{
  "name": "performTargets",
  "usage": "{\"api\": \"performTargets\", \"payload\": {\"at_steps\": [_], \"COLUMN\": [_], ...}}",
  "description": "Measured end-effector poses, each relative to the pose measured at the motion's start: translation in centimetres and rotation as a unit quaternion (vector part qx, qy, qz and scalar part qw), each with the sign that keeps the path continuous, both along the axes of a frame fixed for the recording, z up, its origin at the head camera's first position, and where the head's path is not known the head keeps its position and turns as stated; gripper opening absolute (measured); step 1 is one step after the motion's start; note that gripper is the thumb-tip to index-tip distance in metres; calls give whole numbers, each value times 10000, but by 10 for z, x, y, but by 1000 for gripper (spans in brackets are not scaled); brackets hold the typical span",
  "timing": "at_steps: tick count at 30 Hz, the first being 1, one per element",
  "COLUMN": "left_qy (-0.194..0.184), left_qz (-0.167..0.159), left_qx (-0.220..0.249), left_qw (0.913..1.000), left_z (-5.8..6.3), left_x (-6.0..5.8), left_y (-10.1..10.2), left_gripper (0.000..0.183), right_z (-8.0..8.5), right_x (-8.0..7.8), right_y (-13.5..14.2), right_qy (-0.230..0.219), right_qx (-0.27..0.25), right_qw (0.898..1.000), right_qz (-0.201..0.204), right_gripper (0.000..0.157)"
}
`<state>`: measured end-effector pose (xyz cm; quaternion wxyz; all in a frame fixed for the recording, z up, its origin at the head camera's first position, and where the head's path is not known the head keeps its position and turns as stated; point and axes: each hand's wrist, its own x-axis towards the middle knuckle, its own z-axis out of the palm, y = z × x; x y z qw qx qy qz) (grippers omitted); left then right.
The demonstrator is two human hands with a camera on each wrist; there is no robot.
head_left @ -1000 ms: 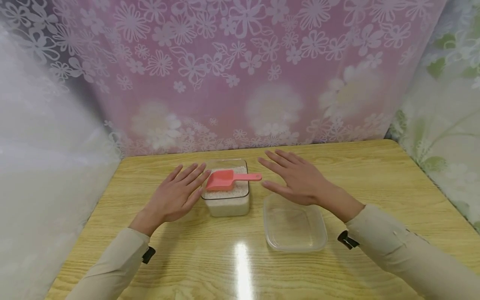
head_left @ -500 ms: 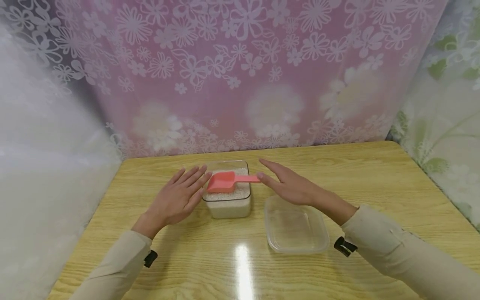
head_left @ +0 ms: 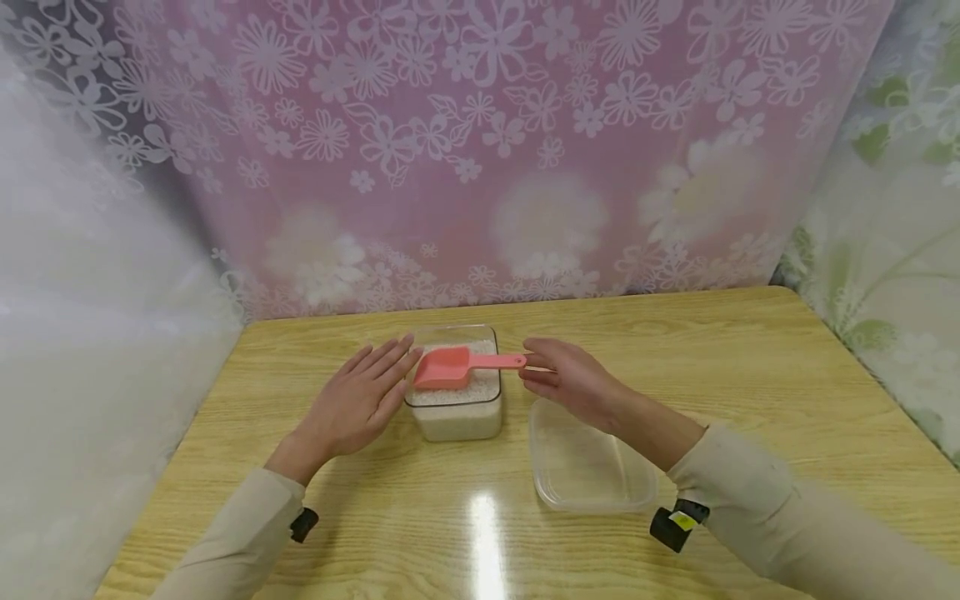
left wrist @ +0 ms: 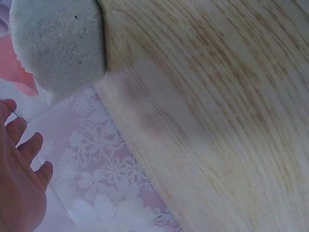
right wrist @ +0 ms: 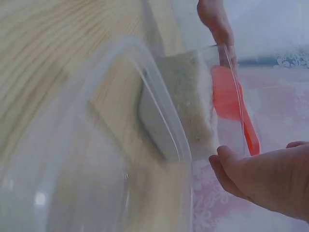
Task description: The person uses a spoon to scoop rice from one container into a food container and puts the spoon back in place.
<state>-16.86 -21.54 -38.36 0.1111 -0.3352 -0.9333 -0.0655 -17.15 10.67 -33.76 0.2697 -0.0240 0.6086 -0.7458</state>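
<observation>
A pink scoop point(head_left: 444, 369) lies on white rice point(head_left: 450, 398) in a clear, dark-rimmed square container point(head_left: 459, 428), its handle point(head_left: 498, 361) jutting right past the rim. My left hand point(head_left: 352, 402) has its fingers straight, with the tips at the container's left rim. At the free end of the handle is my right hand point(head_left: 576, 383), its fingers loosely bent and the fingertips right beside the handle's hole. From the right wrist view, the right hand point(right wrist: 270, 181) sits close under the handle's tip. The left wrist view shows the left hand's fingers point(left wrist: 30, 147) spread near the container of rice point(left wrist: 63, 48).
A clear plastic tub point(head_left: 592, 475) stands on the wooden table point(head_left: 405, 533), partly beneath my right forearm. Pink flowered curtain point(head_left: 480, 183) hangs behind the table's back edge. Pale sheets point(head_left: 90, 317) close off both sides. Dark wrist cameras sit under both sleeves.
My right hand has come left and turned, its spread fingers drawing in and bending at the scoop's handle end. My left hand, the scoop and both containers stay nearly in place.
</observation>
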Motion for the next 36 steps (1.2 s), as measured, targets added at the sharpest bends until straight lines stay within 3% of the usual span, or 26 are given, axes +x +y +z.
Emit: {"api": "performTargets", "payload": {"at_steps": [5,9,16,23,28,36], "left_qy": [-76,-127,-146,-181,-157,-143], "left_qz": [54,79,111,90,106,65], "left_qx": [100,148,185,172,180,217], "left_qw": [9999,9998,9997,9996,9997,9996], "left_z": [-1,-2,-2,-3,-3,-3], "left_x": [0,0,0,0,1,1], "left_y": [0,-1,0,0,0,1], "left_gripper": [55,54,53,53,51,54], "right_z": [-3,-6,-12,-19,-20,-15], "right_x": [3,2,0,-2,0,-2], "right_y": [-5,-10,-17,-23,-26,-21], "right_qy": [-624,-791,-787,-828,-734,-739], "right_qx": [-690,-883,-795,-685,-712,-563], "right_qw": [9946,9903,9902,9894,9871,9862], "right_qz": [-457,-726,-833,-974,-1235,-1368], "right_gripper": [50,46,25,28,22,21]}}
